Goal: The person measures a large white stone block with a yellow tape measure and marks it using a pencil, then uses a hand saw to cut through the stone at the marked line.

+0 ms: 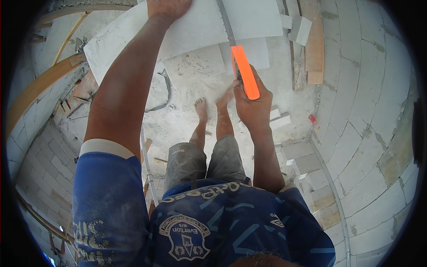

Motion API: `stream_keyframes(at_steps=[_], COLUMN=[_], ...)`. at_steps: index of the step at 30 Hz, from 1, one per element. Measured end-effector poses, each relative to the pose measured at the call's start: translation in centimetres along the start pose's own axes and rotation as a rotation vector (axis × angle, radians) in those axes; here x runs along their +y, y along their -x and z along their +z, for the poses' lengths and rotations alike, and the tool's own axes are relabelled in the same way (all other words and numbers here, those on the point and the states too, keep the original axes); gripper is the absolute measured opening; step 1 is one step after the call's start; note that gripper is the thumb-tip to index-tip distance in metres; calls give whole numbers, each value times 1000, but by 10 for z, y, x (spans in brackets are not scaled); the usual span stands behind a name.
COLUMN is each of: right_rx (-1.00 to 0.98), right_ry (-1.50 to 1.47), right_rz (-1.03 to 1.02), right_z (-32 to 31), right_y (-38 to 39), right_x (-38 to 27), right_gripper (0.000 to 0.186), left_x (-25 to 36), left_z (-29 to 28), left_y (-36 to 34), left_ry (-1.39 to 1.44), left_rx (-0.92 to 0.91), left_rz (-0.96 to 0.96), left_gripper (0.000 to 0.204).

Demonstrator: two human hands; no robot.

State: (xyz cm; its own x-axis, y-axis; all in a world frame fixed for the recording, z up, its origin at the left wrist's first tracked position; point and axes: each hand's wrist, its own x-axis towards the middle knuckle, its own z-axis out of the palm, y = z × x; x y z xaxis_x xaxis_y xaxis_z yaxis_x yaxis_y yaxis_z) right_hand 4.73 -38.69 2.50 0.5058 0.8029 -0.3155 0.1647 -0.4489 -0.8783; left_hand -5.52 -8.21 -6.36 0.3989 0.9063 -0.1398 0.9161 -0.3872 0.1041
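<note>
My right hand (251, 98) grips the orange handle (243, 71) of a handsaw. Its toothed grey blade (226, 22) runs up over a large white block (253, 18) to the top edge, at what looks like a cut. My left hand (168, 8) rests on the block left of the blade, at the top of the picture; its fingertips are out of sight. A second pale slab (253, 55) lies below the block's near edge. My bare feet (200, 109) stand on the dusty floor below.
Block walls (364, 111) rise on both sides. Planks (313, 58) and small offcuts (300, 31) lie at the right, more offcuts (278, 120) beside my legs. A curved wooden beam (35, 93) crosses the left. A red item (312, 119) lies near the right wall. A pipe (331, 187) runs along that wall's foot.
</note>
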Motion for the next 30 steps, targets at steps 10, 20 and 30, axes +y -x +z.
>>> stream_keyframes(at_steps=[10, 20, 30], right_rx=[-64, -54, 1], right_ry=[83, 76, -31], right_rz=[50, 78, -12], right_z=[-11, -26, -2], right_y=[28, 70, 17], right_x=[0, 14, 23], right_gripper=[55, 55, 54], left_x=[-6, -8, 4], left_z=[-2, -1, -1], left_y=[6, 2, 3], left_ry=[-25, -38, -49], left_rx=[-19, -33, -71], left_rz=[-34, -41, -39], left_gripper=[74, 74, 73])
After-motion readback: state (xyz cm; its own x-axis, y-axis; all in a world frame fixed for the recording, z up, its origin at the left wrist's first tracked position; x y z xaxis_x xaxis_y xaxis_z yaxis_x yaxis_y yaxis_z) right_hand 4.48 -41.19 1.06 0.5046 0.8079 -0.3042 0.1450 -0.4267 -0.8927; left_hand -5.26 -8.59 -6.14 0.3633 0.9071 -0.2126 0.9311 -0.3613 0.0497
